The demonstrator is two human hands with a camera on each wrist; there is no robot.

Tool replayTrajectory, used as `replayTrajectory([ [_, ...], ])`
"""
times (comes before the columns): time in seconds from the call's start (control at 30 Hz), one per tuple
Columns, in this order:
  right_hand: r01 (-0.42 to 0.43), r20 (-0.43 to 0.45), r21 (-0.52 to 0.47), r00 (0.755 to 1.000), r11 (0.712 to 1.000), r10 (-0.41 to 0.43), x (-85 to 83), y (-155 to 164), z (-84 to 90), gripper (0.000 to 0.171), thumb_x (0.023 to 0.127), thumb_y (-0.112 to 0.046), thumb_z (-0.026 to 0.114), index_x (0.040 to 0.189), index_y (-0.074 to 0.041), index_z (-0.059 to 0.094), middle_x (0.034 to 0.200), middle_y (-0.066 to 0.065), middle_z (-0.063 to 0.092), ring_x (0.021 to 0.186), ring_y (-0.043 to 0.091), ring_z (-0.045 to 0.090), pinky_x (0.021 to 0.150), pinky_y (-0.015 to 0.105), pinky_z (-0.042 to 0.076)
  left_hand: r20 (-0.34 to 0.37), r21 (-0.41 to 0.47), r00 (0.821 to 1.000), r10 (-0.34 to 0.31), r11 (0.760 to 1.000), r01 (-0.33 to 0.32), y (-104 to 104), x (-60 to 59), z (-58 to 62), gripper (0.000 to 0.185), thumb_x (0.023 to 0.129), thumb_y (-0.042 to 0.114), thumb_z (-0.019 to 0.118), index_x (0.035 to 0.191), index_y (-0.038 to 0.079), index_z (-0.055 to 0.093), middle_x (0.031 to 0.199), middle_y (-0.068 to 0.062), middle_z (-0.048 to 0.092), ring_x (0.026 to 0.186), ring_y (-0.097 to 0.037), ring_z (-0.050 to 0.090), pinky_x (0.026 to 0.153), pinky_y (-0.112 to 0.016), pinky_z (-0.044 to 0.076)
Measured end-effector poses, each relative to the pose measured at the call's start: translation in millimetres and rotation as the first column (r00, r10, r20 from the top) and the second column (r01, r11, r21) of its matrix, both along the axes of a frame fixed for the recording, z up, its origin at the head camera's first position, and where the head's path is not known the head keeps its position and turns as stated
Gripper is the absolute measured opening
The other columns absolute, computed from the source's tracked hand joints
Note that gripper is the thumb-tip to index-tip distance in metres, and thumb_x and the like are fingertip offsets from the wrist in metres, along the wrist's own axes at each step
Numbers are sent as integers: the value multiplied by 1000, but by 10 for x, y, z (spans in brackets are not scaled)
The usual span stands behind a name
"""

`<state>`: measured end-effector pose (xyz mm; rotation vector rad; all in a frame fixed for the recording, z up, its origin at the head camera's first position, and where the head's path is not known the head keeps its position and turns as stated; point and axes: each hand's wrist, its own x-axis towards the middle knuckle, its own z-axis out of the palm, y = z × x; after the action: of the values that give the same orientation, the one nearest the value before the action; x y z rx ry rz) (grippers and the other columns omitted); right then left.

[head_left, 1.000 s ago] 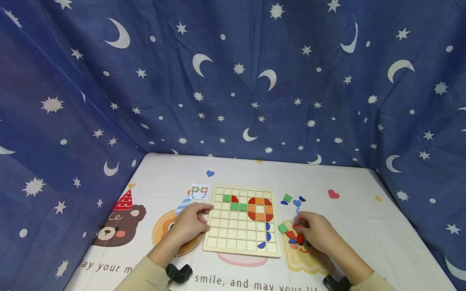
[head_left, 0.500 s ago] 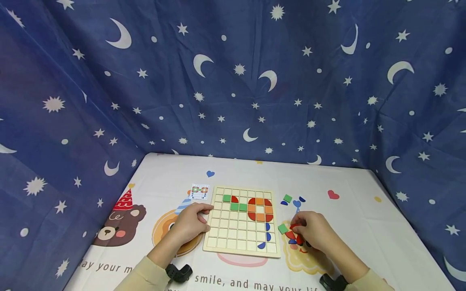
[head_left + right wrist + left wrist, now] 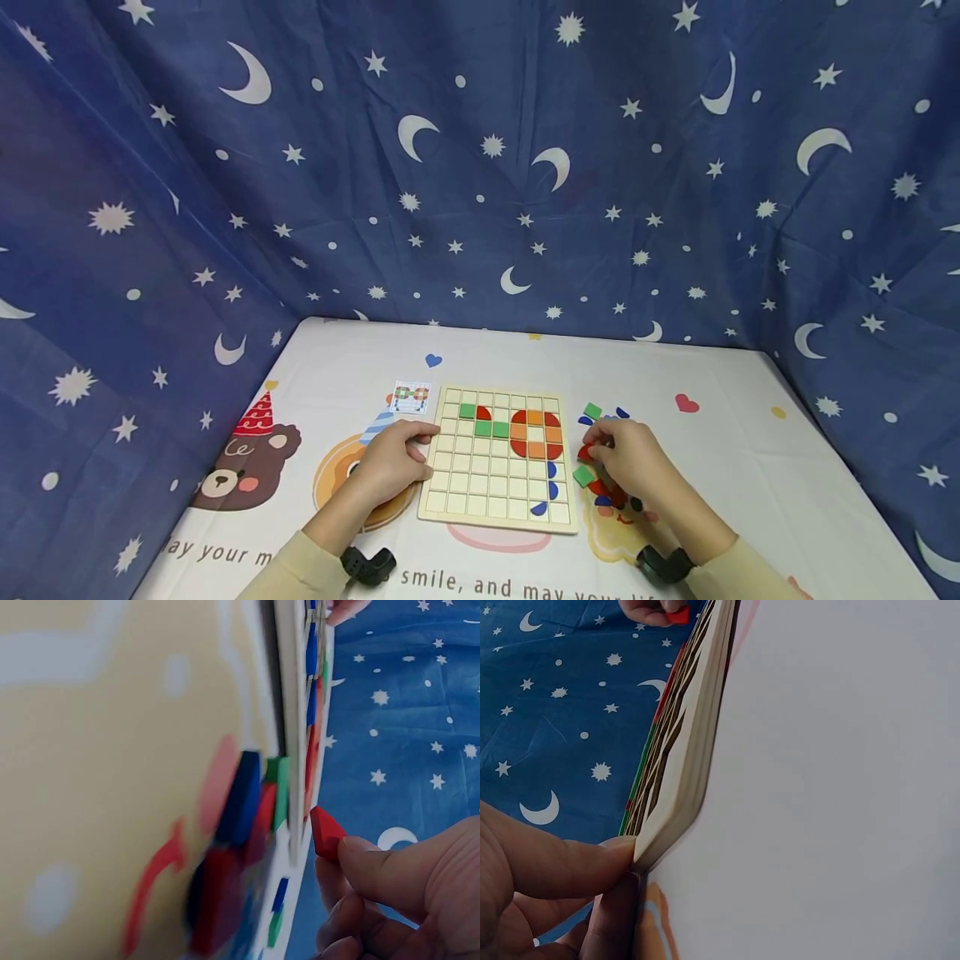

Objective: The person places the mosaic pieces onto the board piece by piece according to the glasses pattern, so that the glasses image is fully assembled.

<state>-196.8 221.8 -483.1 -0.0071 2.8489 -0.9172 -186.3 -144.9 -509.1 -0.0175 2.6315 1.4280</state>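
we have a pale wooden grid board (image 3: 480, 463) lying flat on the worktop (image 3: 750, 467), which is spread with a white printed cloth. our left hand (image 3: 393, 458) pinches the board's left edge between thumb and fingers. our right hand (image 3: 630, 458) is just beside the right edge, its fingers drawn narrow on a red piece (image 3: 585, 452); they cover part of it, so we cannot tell its full outline.

on the board we count three green squares (image 3: 501, 429) with a red quarter-round (image 3: 483, 413) next to them, and to their right a ring of red and orange pieces (image 3: 536, 450). below the ring's right side, three blue half-rounds (image 3: 553, 490) run toward the near edge, the nearest one set a column to the left.

loose pieces lie about our right hand: past it, a green square (image 3: 593, 411) with two blue pieces (image 3: 622, 412) near it; closer to us, another green square (image 3: 583, 476) beside some red pieces (image 3: 597, 488) and a blue one (image 3: 603, 501). a small pattern card (image 3: 411, 397) lies just off the board's far left corner. a blue curtain (image 3: 480, 167) with white moons and stars hangs behind.
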Motion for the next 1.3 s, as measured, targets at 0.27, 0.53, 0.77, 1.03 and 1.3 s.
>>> replayTrajectory([
  [0.27,-45,-67,-69,997,997,40,-168,-275,72,17,98,-2,72,103,-16,80,96,2,75,86,19,61,72,30,56,-7,-4,1000,-3,1000,3,-1,-2,-9,63,73,-5,86,131,15,76,114,-2,69,82,-14,59,70,-29,50],
  [0.53,-104,-84,-163,992,981,91,-373,-665,98,14,94,-1,78,94,-16,78,89,-2,74,80,17,62,70,30,55,-11,-6,1000,-6,1000,6,-12,2,-6,63,73,-6,86,132,15,76,113,-2,69,81,-15,59,70,-30,50],
  [0.77,-189,-53,-241,982,952,181,-510,-973,107,14,98,-4,74,94,-17,78,89,0,74,72,20,64,65,31,54,-7,3,1000,-9,1000,9,-8,1,-19,62,73,-6,86,131,14,76,113,-2,69,82,-15,59,70,-31,51],
  [1.03,-252,-56,-257,968,933,245,-667,-1245,58,14,99,-2,73,96,-14,79,88,1,72,80,17,64,72,29,57,-7,4,1000,-17,1000,17,-3,-1,-8,62,73,-6,85,131,15,76,113,-2,69,82,-15,60,70,-31,52],
  [1.3,-309,-71,-229,951,923,301,-817,-1467,28,10,97,-6,76,95,-15,80,87,-2,73,79,15,63,72,29,54,-7,4,1000,-12,1000,12,-9,1,-2,62,72,-5,86,130,14,77,114,-2,70,83,-14,60,70,-30,52],
])
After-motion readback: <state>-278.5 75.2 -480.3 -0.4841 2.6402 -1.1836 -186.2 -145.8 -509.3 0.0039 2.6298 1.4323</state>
